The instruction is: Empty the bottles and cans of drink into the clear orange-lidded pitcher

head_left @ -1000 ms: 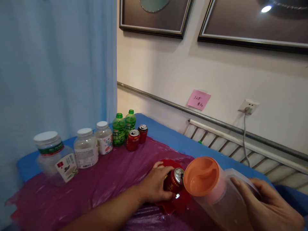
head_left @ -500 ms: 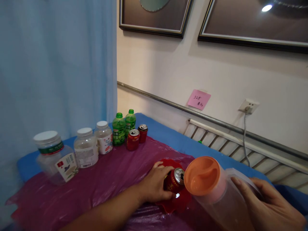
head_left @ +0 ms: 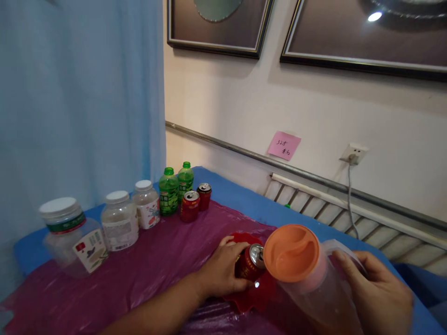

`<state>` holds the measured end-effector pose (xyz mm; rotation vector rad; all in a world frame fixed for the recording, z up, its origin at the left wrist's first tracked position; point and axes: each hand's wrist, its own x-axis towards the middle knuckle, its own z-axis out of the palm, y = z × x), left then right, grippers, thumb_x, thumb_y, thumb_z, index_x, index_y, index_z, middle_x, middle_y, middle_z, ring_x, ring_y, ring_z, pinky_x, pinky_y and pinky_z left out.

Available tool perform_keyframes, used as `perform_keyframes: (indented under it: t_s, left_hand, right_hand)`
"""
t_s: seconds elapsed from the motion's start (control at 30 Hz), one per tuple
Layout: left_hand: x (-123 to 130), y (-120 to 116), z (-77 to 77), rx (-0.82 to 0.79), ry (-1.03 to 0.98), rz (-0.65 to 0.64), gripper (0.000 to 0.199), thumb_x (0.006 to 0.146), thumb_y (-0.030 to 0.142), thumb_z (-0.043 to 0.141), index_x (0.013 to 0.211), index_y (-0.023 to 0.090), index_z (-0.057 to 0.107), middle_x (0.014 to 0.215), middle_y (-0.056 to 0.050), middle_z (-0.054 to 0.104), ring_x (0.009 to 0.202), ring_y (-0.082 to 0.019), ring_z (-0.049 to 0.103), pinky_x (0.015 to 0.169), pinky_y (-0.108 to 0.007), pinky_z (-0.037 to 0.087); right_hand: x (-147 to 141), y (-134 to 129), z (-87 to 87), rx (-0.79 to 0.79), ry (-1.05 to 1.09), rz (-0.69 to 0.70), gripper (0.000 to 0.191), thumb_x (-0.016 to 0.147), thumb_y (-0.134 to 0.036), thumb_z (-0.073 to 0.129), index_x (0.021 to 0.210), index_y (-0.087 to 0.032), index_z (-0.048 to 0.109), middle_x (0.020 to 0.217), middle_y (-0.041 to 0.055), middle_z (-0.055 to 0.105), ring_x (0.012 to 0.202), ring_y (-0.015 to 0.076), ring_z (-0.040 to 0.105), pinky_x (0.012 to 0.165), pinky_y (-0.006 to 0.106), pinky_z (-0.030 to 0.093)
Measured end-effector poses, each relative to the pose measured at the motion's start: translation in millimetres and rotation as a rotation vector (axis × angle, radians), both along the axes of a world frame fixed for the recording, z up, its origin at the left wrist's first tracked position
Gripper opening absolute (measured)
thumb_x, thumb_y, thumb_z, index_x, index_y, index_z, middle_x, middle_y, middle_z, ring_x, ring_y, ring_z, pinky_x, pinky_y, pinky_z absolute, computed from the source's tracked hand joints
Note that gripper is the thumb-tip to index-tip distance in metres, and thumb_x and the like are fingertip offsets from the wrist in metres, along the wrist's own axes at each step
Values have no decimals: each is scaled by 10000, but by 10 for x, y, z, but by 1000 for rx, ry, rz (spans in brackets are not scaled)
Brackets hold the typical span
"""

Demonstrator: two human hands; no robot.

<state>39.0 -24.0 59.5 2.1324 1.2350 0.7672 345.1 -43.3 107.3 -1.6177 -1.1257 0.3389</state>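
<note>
My left hand (head_left: 225,270) is wrapped round a red drink can (head_left: 248,266), which tilts a little to the right over a red scalloped dish (head_left: 244,300). My right hand (head_left: 379,284) grips the handle of a translucent plastic pitcher (head_left: 324,298) with an orange lid (head_left: 291,253). The pitcher leans left, its lid right beside the can's open top. Liquid shows low in the pitcher. Whether any stream runs between lid and can, I cannot tell.
Along the back left stand clear jars with white lids (head_left: 120,221), two green bottles (head_left: 168,193) and two more red cans (head_left: 190,207). Purple plastic sheeting (head_left: 157,274) covers part of the blue table (head_left: 240,197). A radiator (head_left: 314,200) and a plugged-in cable (head_left: 351,195) are at the wall.
The view has shifted slightly, so the background sits a little lower and further left. Both hands keep their hold, and the pitcher's lid remains close by the can.
</note>
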Motion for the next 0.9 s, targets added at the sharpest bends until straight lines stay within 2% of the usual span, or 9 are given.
perform_keyframes:
  t_s: [0.17,0.33,0.43,0.57,0.67,0.8,0.9]
  left_hand:
    - [-16,37,-26,-19,-22,70,746,602,313,867,1299,267,605,1351,-78,659,1298,-342,548,1223,-577,223]
    - [-59,97,-149,1,-52,175,776,593,314,850,1324,244,599,1368,-113,643,1311,-378,530,1155,-556,381]
    - [-70,122,-176,18,-43,181,764,607,326,844,1326,239,600,1353,-119,651,1293,-378,553,1138,-555,413]
    - [-64,149,-157,50,-19,190,729,629,305,826,1320,235,607,1338,-119,662,1284,-372,569,1125,-562,431]
    - [-66,172,-147,85,1,187,697,643,337,820,1303,229,621,1324,-127,671,1275,-373,581,1111,-570,448]
    - [-77,208,-151,124,17,178,662,679,386,797,1296,220,623,1324,-134,672,1261,-368,595,1094,-573,468]
    - [-80,229,-155,145,23,186,667,682,399,789,1298,206,620,1315,-141,677,1247,-369,606,1077,-577,484]
  right_hand:
    - [70,289,-184,179,207,93,537,724,-692,731,629,-191,561,576,-45,469,570,117,421,501,226,349]
    - [94,595,-489,318,608,181,512,737,-614,775,642,-203,487,548,-85,397,504,84,345,472,209,297]
    - [63,695,-587,359,773,199,520,713,-581,812,639,-204,460,530,-106,358,476,65,304,450,192,258]
    - [44,761,-619,384,868,191,545,674,-589,833,632,-210,443,515,-122,331,444,54,276,428,189,232]
    - [72,808,-647,390,905,157,562,651,-636,824,636,-216,451,511,-119,360,443,61,311,428,191,255]
    - [145,881,-707,337,940,84,579,763,-763,632,628,-228,455,488,-90,423,417,81,351,411,209,268]
    - [212,935,-753,309,904,3,551,812,-750,552,625,-238,473,467,-77,444,414,102,394,409,224,301]
